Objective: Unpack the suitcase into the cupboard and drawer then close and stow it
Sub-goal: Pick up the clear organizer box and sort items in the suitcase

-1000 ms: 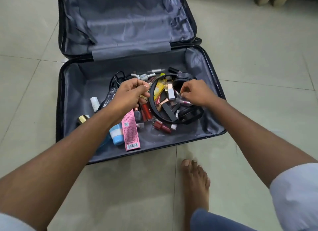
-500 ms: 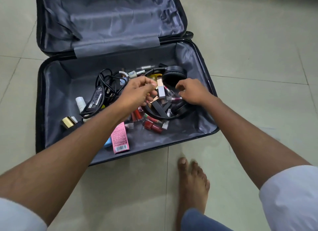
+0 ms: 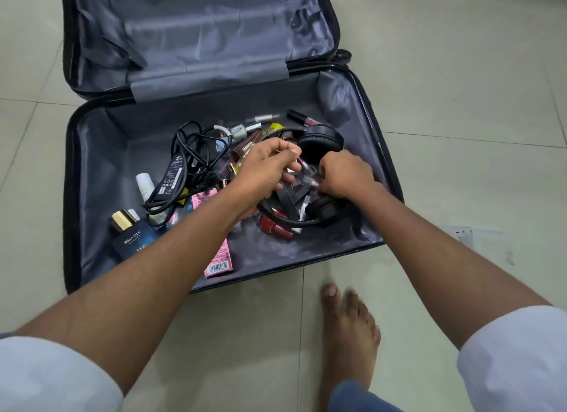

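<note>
Presently on the tiled floor (image 3: 429,74): one suitcase (image 3: 92,172), black shell, grey lining, lying fully open with its lid half (image 3: 199,34) flat on the far side and its near half holding loose contents.

Contents, near half: black headphones (image 3: 319,144), one ear cup up by the far side and the other low near the right hand; black power adapter with coiled cable (image 3: 173,178) left of centre; blue perfume bottle with gold cap (image 3: 135,243) at the near left; white bottle (image 3: 144,183) just beyond it; pink carton with barcode (image 3: 219,262) partly under the left forearm; red nail polish bottles (image 3: 274,227) below the headband; assorted lip-colour tubes (image 3: 302,117) scattered towards the far edge.

Left hand (image 3: 267,166): fingers curled, pinching small slim cosmetic items; exact items too small to tell. Right hand (image 3: 345,173): fingers curled down onto small tubes lying inside the headphone loop, gripping them.

One bare foot (image 3: 349,328) on the floor, near side of the case.
</note>
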